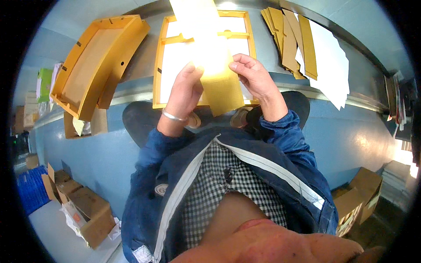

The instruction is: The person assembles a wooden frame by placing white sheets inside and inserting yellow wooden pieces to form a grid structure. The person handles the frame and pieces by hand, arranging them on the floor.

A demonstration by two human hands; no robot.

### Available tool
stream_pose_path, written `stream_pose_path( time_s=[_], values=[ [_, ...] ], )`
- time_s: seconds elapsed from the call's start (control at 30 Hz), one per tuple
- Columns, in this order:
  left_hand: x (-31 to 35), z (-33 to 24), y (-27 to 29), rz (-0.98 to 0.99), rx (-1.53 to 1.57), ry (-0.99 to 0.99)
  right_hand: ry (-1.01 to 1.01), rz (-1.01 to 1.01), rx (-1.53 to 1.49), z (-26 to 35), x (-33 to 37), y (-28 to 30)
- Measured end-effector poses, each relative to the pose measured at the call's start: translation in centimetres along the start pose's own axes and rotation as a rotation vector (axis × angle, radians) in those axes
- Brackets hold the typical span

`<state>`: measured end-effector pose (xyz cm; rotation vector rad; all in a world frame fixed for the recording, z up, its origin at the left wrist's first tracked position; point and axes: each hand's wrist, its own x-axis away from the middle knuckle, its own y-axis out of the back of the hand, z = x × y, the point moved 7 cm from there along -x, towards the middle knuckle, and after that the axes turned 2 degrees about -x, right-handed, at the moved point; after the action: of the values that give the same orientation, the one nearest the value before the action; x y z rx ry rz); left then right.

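A long golden-yellow cardboard strip [222, 94] stands tilted before me, its upper part washed out by glare. My left hand [186, 87] pinches its left edge with thumb and fingers. On the opposite edge, my right hand [255, 78] grips it the same way. Behind the strip lies a shallow yellow cardboard box [251, 37] with a white inside. Notched yellow dividers [176, 39] cross the box's upper part. The strip and both hands hide much of its middle.
Yellow cardboard trays [98, 65] are stacked on the bench at the left. At the right lie several yellow cardboard pieces [289, 41] beside white sheets [326, 61]. Open brown cartons [90, 210] stand at lower left, and another carton [362, 193] at lower right.
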<state>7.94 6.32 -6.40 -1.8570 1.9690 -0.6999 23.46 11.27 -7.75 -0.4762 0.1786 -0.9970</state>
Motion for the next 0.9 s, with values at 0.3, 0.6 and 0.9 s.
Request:
stream_pose_path(
  time_s=[0.3, 0.6, 0.9],
  values=[
    [-0.3, 2.9, -0.7, 0.215, 0.221, 0.09, 0.034, 0.215, -0.52, -2.2, 1.5, -2.5],
    [-1.4, 2.2, 2.2, 0.122, -0.641, 0.117, 0.23, -0.276, 0.069, 4.1, -1.9, 5.7],
    [-4.2, -2.3, -2.4, 0.126, -0.225, -0.156, 0.196, -0.042, -0.061, 4.3, -0.6, 1.4]
  ],
)
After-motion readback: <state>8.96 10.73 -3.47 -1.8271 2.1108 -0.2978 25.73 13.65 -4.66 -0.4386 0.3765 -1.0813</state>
